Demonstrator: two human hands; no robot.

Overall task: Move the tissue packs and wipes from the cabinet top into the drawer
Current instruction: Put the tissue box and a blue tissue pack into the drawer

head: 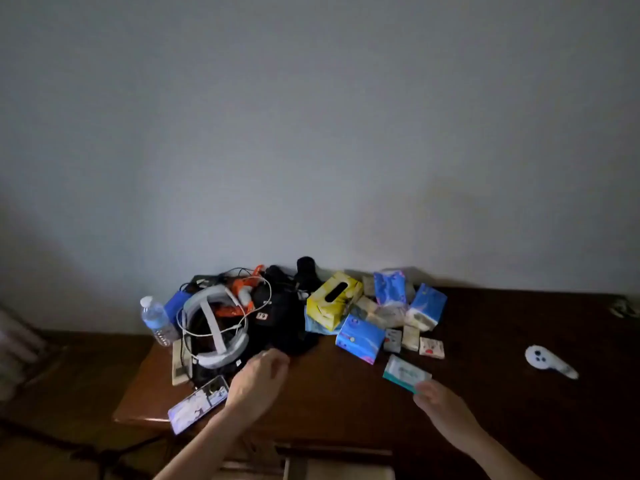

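A teal and white wipes pack (406, 371) lies on the dark wooden cabinet top (502, 393), and my right hand (437, 397) pinches its near corner. Behind it sit several tissue packs: a blue one (360, 337) in front, two more blue ones (389, 288) (426, 306) at the back, small packets (412, 338) between them, and a yellow tissue box (333, 298). My left hand (260, 379) hovers over the cabinet's left part with fingers loosely curled and nothing in it. An open drawer (332, 462) shows at the bottom edge.
A pile of cables, a white headset band and black gear (239, 317) fills the left of the cabinet, with a water bottle (156, 320) beside it. A phone (199, 403) lies near the front left edge. A white controller (547, 361) rests at the right.
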